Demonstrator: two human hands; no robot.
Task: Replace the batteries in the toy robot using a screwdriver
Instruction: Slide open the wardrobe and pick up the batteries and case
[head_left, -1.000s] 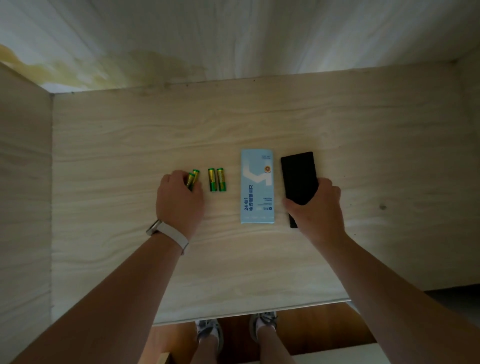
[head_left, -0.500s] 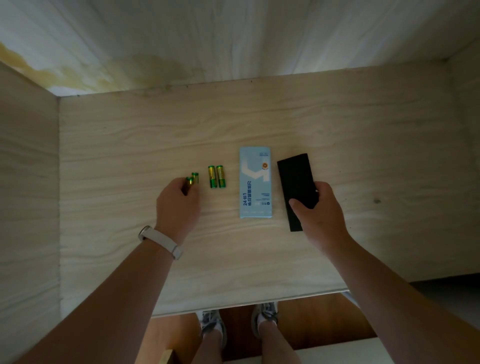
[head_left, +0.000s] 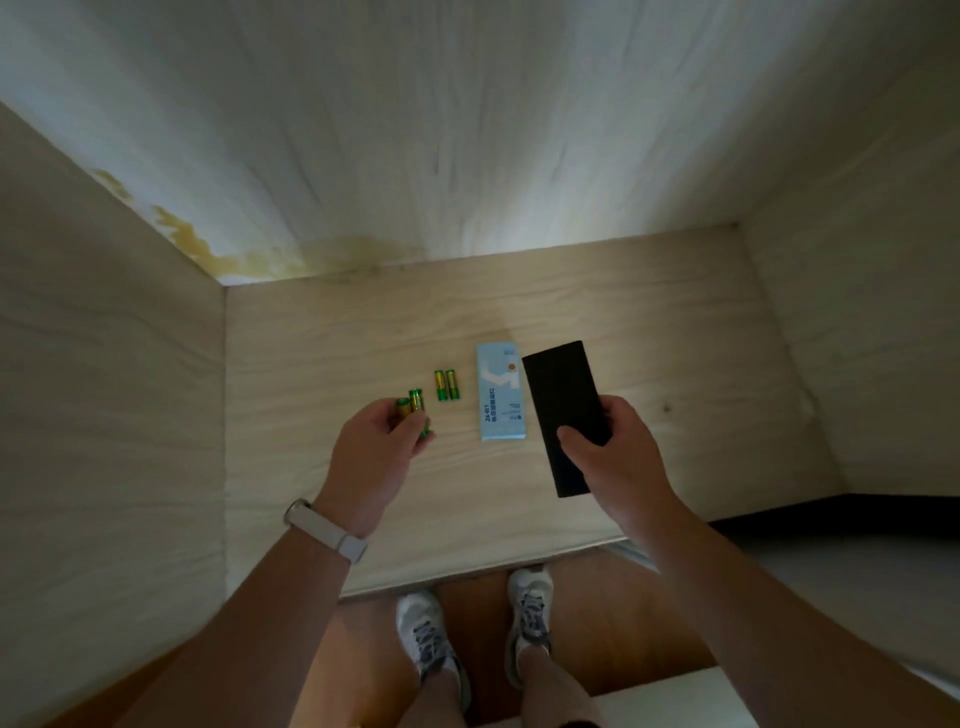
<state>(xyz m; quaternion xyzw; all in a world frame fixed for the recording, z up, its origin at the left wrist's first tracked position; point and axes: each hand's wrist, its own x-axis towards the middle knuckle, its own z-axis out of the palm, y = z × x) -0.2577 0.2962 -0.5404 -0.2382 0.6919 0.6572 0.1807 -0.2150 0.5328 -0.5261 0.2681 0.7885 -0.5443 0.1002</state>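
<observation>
Left hand (head_left: 371, 457) has its fingers curled round two green batteries (head_left: 413, 408). Right hand (head_left: 613, 457) grips the near half of a flat black slab (head_left: 558, 384), long axis running near to far. Just left of the slab, the blue screwdriver box (head_left: 500, 397) lies flat on the table (head_left: 675, 364) and roughly parallel, so the right hand's closer imo. A spare pair of batteries (head_left: 447, 384) sits left of the box. No toy robot in view.

Battery pair (head_left: 413, 410), green and gold, pinched in left hand (head_left: 374, 457). Second pair (head_left: 447, 385) lies side by side, touching, just left of the flat pale blue box (head_left: 501, 397). Black flat case (head_left: 561, 405), slightly angled, gripped by right hand (head_left: 613, 457).
</observation>
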